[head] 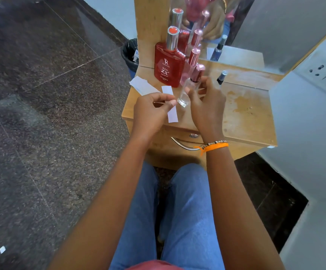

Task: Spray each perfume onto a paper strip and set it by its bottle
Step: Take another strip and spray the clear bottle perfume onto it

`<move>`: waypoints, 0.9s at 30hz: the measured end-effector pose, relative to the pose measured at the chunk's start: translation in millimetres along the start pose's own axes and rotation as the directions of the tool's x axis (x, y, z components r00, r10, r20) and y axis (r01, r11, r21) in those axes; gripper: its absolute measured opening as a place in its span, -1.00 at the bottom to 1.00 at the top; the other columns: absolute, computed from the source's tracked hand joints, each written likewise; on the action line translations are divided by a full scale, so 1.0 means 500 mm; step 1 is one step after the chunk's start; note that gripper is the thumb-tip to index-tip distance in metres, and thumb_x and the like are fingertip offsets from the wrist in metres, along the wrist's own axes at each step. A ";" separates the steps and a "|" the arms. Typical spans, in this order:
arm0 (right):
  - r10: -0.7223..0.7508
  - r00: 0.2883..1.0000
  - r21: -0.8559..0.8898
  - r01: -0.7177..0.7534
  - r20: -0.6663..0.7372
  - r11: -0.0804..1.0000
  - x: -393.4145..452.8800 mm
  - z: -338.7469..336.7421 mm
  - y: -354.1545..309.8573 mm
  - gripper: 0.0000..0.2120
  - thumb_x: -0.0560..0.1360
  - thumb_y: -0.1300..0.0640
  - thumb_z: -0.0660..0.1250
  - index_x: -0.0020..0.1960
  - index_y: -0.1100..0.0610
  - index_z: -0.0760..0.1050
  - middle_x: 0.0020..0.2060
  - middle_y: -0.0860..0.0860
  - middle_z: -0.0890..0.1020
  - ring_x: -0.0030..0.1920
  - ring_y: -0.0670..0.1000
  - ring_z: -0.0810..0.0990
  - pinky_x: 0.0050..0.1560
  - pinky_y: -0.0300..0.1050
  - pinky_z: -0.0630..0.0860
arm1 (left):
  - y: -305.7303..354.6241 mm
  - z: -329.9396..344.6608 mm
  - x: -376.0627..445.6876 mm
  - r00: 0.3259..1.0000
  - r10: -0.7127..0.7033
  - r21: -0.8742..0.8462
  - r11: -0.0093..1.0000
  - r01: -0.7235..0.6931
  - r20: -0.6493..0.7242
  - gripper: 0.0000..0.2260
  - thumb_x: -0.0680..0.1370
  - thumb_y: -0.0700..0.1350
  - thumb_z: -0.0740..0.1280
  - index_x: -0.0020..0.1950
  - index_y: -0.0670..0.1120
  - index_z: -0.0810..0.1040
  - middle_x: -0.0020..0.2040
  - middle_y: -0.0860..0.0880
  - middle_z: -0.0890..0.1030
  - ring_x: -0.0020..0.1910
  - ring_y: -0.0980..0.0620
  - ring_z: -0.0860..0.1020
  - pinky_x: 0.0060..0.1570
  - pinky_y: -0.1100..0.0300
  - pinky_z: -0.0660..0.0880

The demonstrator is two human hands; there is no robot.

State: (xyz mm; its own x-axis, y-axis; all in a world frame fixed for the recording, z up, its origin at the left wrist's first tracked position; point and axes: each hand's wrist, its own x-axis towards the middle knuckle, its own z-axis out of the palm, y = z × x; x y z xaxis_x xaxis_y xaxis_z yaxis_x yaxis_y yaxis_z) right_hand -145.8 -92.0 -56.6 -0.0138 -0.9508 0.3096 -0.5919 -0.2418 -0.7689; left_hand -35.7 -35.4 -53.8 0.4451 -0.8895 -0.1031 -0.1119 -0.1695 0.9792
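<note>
A person sits at a small wooden dressing table (246,114), seen from above, with both bare forearms reaching forward over blue-jeaned knees.

The left hand (152,112) is curled, its thumb and forefinger pinching a white paper strip (170,104) near the middle. The strip stands nearly upright, one end above the fingers and the other hanging below them.

The right hand (207,106) is just to the right of the strip. Its fingers wrap around a slim clear glass perfume bottle (186,92) with a shiny pink cap (197,73). The bottle is lifted off the table and tilted, cap pointing away from the person, its base close beside the strip. Whether a finger is pressing the cap cannot be told. An orange thread and a beaded bracelet (214,146) circle the right wrist.

Beyond the left hand, a few spare white paper strips (141,84) lie in a loose pile near the table's far left edge. Beyond and between the hands stands a large red perfume bottle (168,65) with a silver cap, upright. Just to its right, behind the held bottle, stands a pink bottle (190,63) with a pink cap. Beyond the right hand, a small dark bottle (221,76) with a silver cap stands apart from the others.

A mirror (265,26) rises at the back of the table and reflects the bottles and a hand. A dark waste bin (130,53) sits on the floor beyond the left hand, off the table's edge.
</note>
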 end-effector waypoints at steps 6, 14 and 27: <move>-0.034 0.971 0.159 -0.005 0.239 0.987 -0.028 -0.079 -0.012 -0.82 0.49 0.18 0.35 0.09 0.16 0.54 -0.10 0.05 0.61 -0.11 -0.01 0.57 -0.11 -0.25 0.49 | 0.014 0.010 -0.008 0.987 0.062 0.067 0.995 -0.072 0.151 -0.72 0.35 -0.01 0.50 0.04 0.03 0.65 0.02 0.05 0.65 -0.01 0.08 0.59 0.06 0.12 0.55; 0.026 0.985 0.330 -0.082 0.171 0.940 -0.041 -0.130 -0.014 -0.69 0.37 0.06 0.48 0.08 0.11 0.54 -0.13 -0.02 0.64 -0.11 -0.03 0.59 -0.05 -0.09 0.56 | 0.014 0.034 -0.047 0.975 0.131 0.149 0.976 -0.158 0.178 -0.74 0.36 -0.05 0.49 0.02 -0.04 0.64 0.04 0.06 0.62 0.00 0.08 0.58 0.08 0.11 0.52; -0.031 0.990 0.550 -0.050 0.138 0.833 0.005 -0.173 -0.027 -0.79 0.53 0.37 0.12 -0.01 0.18 0.49 -0.21 -0.02 0.54 -0.16 -0.12 0.53 0.03 -0.14 0.54 | 0.016 0.025 -0.069 0.953 0.004 -0.001 1.000 -0.003 0.303 -0.78 0.48 -0.06 0.39 0.09 -0.07 0.63 0.04 0.02 0.66 0.08 0.12 0.57 0.01 0.35 0.45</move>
State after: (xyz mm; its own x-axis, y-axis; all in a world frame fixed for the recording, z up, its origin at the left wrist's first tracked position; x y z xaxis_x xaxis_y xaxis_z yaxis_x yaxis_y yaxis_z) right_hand -207.6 -74.2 3.1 0.1159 -0.9604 0.2533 -0.0491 -0.2603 -0.9643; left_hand -63.3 -11.3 -44.7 0.1547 -0.9768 -0.1478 -0.1126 -0.1661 0.9797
